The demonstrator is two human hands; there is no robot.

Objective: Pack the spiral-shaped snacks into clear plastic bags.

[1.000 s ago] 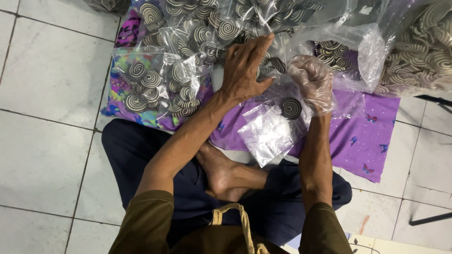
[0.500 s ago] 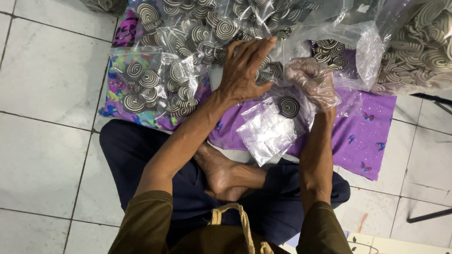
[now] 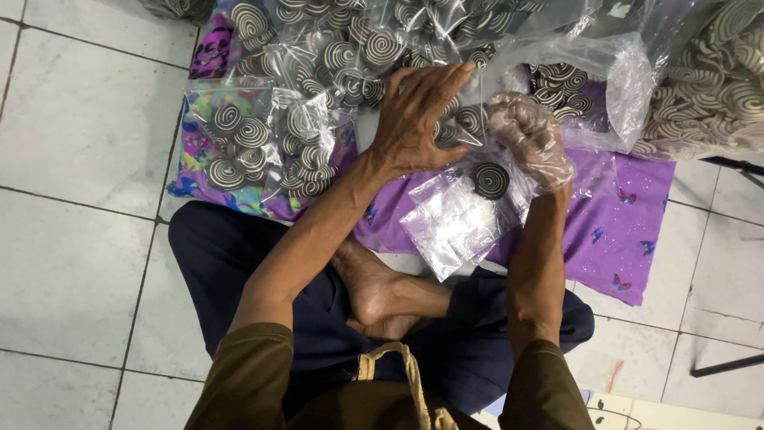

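One spiral cookie (image 3: 491, 180) already sits in the small clear bag (image 3: 458, 223) that the gloved right hand (image 3: 532, 140) grips shut-fisted at its mouth, while the bare left hand (image 3: 415, 119) lies open-fingered on the cookie pile (image 3: 358, 48); filling looks underway, needing another cookie picked.

We see a white tiled floor (image 3: 72, 143) with a purple cloth (image 3: 613, 215) on it, bags of spiral cookies (image 3: 263, 143) piled on top.

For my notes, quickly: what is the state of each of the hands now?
Left hand: open, fingers spread, resting on the bagged spiral cookies.
Right hand: gloved, closed around the mouth of a small clear bag with one spiral cookie inside.
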